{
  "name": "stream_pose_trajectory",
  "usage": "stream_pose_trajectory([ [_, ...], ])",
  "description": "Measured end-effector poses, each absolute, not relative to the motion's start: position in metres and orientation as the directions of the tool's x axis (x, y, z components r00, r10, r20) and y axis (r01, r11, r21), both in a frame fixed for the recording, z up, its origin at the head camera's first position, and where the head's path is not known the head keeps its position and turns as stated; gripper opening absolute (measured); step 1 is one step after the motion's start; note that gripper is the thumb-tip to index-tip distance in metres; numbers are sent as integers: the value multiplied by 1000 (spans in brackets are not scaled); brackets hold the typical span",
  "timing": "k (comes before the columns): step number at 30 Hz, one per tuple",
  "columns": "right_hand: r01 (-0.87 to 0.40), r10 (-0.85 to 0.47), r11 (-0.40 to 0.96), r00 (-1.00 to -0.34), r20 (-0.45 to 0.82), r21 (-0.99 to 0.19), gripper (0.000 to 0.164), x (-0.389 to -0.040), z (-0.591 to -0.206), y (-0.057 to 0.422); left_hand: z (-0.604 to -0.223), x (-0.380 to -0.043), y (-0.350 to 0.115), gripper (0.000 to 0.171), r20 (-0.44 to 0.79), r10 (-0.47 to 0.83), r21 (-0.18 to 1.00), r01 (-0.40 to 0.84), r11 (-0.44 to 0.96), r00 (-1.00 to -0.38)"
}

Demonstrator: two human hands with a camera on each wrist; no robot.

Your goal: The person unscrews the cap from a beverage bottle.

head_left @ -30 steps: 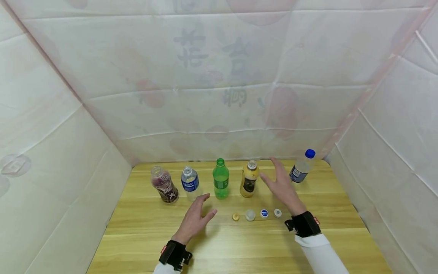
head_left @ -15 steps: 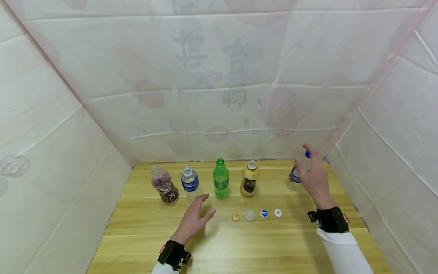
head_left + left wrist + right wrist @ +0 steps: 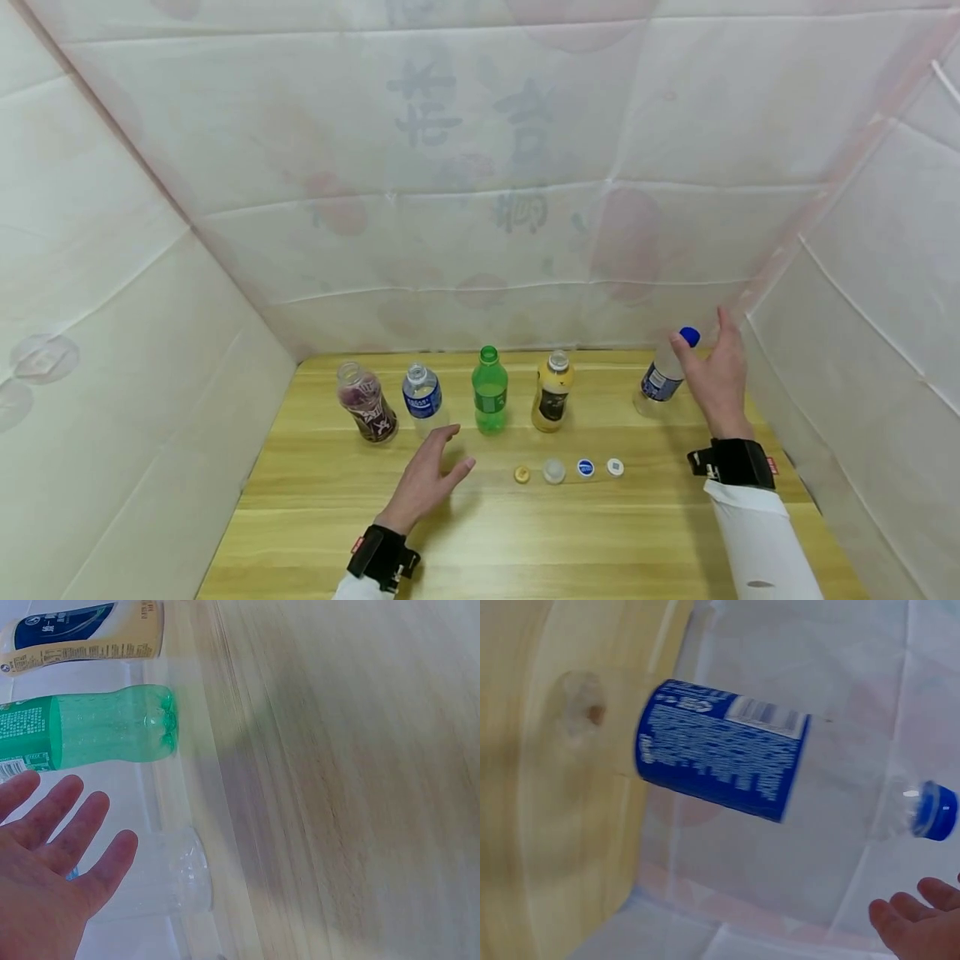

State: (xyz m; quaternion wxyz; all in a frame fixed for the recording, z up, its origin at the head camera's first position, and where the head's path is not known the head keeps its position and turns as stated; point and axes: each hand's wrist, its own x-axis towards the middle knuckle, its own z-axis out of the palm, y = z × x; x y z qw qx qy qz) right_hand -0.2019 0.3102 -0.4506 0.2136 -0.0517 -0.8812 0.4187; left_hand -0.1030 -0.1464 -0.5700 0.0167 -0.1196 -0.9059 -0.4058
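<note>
My right hand (image 3: 718, 379) is spread beside a clear bottle with a blue label (image 3: 662, 382) and a blue cap (image 3: 936, 811) on it. In the right wrist view its fingertips (image 3: 889, 919) are apart from the bottle. My left hand (image 3: 423, 482) hovers over the table with fingers relaxed, holding nothing. Nearest to it stand an uncapped clear bottle with a blue label (image 3: 422, 398) and an uncapped green bottle (image 3: 491, 392). An uncapped yellow bottle (image 3: 552, 392) and an uncapped purple-labelled bottle (image 3: 366, 402) also stand in the row.
Several caps lie in a line on the wooden table (image 3: 525, 542): a yellow cap (image 3: 522, 474), a translucent cap (image 3: 554, 471), a blue-and-white cap (image 3: 586, 468) and a white cap (image 3: 615, 467). Pale sheet walls (image 3: 480, 250) rise at the back and sides.
My right hand has moved right, from beside the yellow bottle to the blue-capped bottle, and now lies on its right side. My left hand has stayed nearly still.
</note>
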Motion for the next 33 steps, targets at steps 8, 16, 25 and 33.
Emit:
stream_pose_trajectory([
  [8,4,304,599,-926,222,-801,108,-211,-470,315,-571,-104,-144,72,120,210,739,228,633,-970],
  [16,78,273,537,-958,85,-840,114,-212,-483,316,-569,-104,-143,71,136,203,748,235,621,-970],
  [25,52,230,584,-968,104,-810,99,-210,-490,317,-571,-105,-143,69,142,205,744,241,623,-968],
  [33,31,200,633,-972,125,-773,94,-207,-488,320,-570,-105,-141,68,151,208,736,251,629,-966],
])
